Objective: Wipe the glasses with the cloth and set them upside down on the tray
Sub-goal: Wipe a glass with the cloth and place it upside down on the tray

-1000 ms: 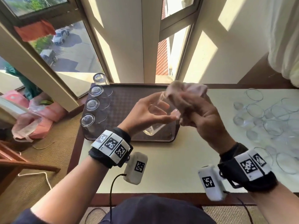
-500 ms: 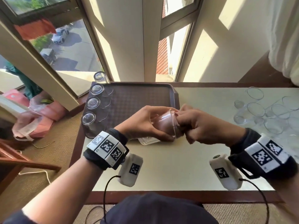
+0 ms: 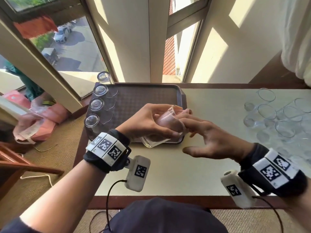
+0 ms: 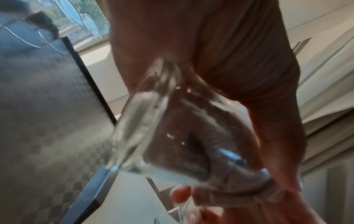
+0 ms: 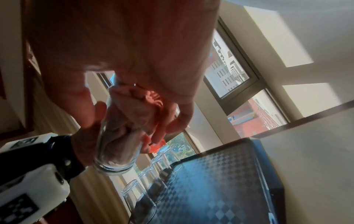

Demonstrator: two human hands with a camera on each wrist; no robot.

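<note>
Head view, near to far. The left hand (image 3: 144,121) grips a glass (image 3: 165,126) held tilted above the near right corner of the tray (image 3: 134,98), its thick base low and nearest the body, its mouth raised away. A pinkish cloth (image 3: 168,119) fills the glass. The right hand (image 3: 213,137) is spread, fingers straight, their tips at the cloth at the mouth; the thumb points toward the left hand and holds nothing.

Right wrist view: the cloth (image 5: 134,112) is seen bunched inside the glass (image 5: 118,144) down toward the base, a detail hidden by fingers in the head view. Left wrist view: blurred; the glass base (image 4: 138,133) sits just over the tray edge (image 4: 90,94).

Four inverted glasses (image 3: 96,105) stand in a row along the tray's left rim; the rest of the tray floor is bare. Upright glasses (image 3: 276,118) cluster at the far right of the table (image 3: 168,174), well apart from the tray.
</note>
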